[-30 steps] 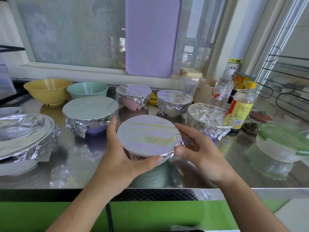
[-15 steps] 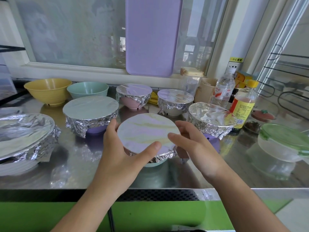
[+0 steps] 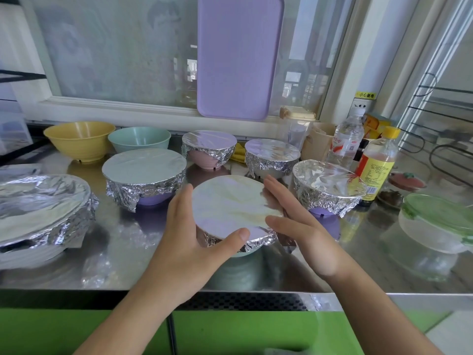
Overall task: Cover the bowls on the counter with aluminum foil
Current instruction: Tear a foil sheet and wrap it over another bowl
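At the counter's (image 3: 115, 226) near edge, the left hand (image 3: 184, 242) cups a foil-covered bowl (image 3: 230, 203), thumb pressing its front rim, while the right hand (image 3: 304, 234) lies flat-fingered against the bowl's right side. Behind stand more foil-covered bowls, then a bare yellow bowl (image 3: 79, 139) and teal bowl (image 3: 139, 138).

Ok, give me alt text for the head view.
Two bare hands, left and right, flank a foil-covered bowl at the front of a steel counter. Five more foil-covered bowls surround it; a yellow bowl and a teal bowl behind stand uncovered.
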{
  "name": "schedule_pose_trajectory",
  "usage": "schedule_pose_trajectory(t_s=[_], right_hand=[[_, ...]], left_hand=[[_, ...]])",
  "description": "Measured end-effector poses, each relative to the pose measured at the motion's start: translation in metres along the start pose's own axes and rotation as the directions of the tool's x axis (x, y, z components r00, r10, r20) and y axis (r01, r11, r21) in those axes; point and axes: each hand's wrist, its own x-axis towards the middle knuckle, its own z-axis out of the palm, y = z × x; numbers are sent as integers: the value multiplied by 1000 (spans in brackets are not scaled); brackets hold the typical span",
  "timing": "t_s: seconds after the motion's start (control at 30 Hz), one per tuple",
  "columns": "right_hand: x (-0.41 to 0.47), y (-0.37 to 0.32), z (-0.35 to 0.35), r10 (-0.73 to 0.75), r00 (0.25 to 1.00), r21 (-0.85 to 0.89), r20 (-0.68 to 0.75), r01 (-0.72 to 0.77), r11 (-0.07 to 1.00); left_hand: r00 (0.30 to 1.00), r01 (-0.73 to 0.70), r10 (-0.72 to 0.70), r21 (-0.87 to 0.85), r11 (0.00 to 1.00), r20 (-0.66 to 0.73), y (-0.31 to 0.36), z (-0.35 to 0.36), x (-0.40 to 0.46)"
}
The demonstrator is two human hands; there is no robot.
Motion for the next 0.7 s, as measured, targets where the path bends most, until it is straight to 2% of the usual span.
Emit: schedule_pose_trajectory(t_s=[0.2, 0.4, 0.53, 0.7], right_hand=[[19, -11, 0, 7, 1000, -152, -6, -8, 988], [30, -15, 1, -51, 999, -356, -8, 45, 934], [44, -33, 1, -31, 994, -483, 106, 79, 872], [62, -42, 10, 51, 968, -726, 244, 148, 671]], left_hand=[[1000, -2, 0, 71, 997, 21, 2, -1, 4], [999, -20, 15, 97, 995, 51, 3, -1, 7], [996, -52, 43, 125, 991, 74, 5, -3, 8], [996, -58, 44, 198, 979, 71, 8, -3, 10]])
